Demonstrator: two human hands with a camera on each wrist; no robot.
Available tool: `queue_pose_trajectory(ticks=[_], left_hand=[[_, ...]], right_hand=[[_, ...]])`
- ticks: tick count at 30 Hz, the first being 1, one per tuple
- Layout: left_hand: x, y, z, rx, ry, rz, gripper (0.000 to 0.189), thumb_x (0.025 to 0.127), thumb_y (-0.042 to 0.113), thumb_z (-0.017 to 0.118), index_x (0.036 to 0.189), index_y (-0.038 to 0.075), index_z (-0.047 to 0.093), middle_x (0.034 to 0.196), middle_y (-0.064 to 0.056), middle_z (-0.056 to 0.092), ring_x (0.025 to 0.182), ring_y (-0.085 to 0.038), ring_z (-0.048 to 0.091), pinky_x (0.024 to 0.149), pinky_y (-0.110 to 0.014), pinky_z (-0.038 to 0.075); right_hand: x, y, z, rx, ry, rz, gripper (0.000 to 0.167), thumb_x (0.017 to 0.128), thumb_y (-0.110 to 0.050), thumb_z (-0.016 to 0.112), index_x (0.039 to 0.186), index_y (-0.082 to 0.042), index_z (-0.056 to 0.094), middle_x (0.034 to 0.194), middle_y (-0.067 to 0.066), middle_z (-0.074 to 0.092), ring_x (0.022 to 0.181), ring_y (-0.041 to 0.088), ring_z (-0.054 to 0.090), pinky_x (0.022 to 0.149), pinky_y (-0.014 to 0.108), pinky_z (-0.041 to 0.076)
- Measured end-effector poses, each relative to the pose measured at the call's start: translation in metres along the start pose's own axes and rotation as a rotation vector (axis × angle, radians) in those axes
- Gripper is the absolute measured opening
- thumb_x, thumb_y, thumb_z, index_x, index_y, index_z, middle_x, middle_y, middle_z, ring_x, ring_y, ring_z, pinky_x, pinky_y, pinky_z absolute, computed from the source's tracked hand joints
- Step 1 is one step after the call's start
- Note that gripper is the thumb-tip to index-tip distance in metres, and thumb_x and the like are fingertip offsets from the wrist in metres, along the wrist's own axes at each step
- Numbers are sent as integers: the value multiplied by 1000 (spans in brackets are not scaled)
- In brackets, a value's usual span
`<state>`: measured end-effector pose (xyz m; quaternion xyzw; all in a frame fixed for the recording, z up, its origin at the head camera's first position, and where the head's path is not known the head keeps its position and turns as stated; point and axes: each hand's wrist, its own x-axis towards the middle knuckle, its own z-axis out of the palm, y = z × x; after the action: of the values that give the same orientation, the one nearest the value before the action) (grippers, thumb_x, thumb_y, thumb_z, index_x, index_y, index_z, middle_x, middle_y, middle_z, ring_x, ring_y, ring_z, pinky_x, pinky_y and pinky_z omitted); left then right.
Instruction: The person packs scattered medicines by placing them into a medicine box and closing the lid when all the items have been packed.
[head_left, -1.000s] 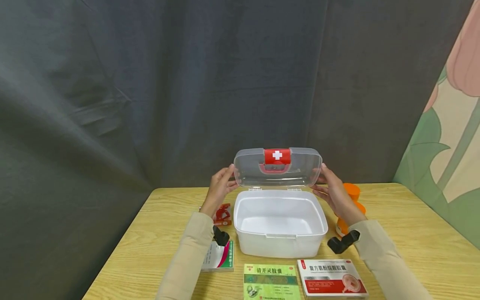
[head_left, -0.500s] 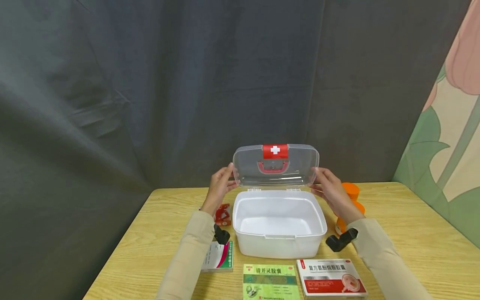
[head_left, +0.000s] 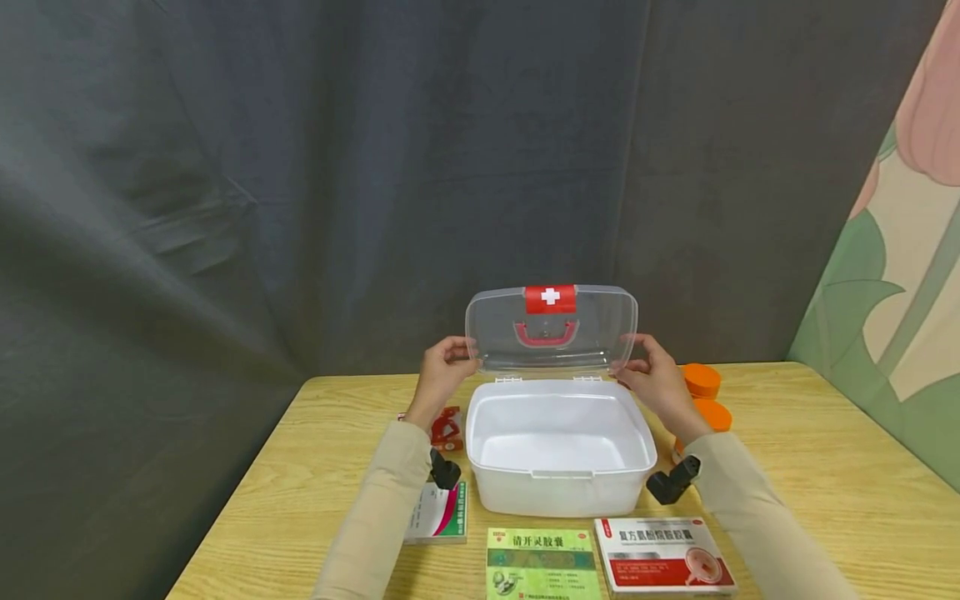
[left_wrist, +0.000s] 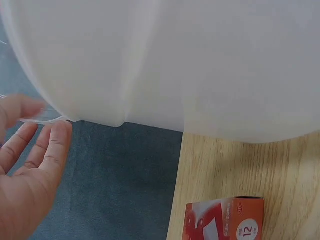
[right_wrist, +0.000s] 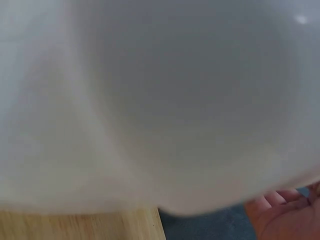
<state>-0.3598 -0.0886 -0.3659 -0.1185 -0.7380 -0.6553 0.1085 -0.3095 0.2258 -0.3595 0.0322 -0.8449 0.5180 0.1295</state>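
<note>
Wooden table [head_left: 330, 467], raised lid [head_left: 551, 354], carton [left_wrist: 222, 221] with "12", left-wrist view only

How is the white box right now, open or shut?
Open. Its clear lid stands raised at the back, the left hand and right hand at its side edges, and the white inside of the box shows.

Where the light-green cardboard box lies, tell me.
In the head view, the light-green box lies at the bottom edge, in front of the open white plastic case, left of the red-and-white cardboard box.
</note>
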Motion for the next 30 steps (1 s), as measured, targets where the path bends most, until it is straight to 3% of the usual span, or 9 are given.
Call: queue_pose_trajectory(ticks=[3,14,21,30], left_hand=[[0,1,1,48,13,9,28,81,-6,69,108,1,68,97,-11,69,83,-20,65,71,-27,52],[-1,2,0,93,36,7,28,80,-5,70,107,3,71,93,-10,70,84,-20,63,70,-27,51],[1,1,2,109,65,-20,27,79,-3,72,105,3,72,91,-8,71,84,-19,65,69,-27,52],[3,-2,5,-18,56,-50,25,80,-8,69,105,-5,69,93,-18,70,76,-19,68,68,-29,58]], right_hand=[[0,2,0,-21,11,-6,50,93,-5,63,138,-2,41,108,24,65,94,33,66,80,30,55],[0,3,4,-56,58,-1,42,92,-4,63,132,-1,48,92,20,71,80,29,70,66,19,53],[2,4,5,-98,65,47,43,93,-10,63,132,4,50,95,21,70,82,30,69,76,33,57],[3,4,5,-62,30,104,43,96,-14,60,132,8,52,102,22,69,90,32,69,82,39,54]])
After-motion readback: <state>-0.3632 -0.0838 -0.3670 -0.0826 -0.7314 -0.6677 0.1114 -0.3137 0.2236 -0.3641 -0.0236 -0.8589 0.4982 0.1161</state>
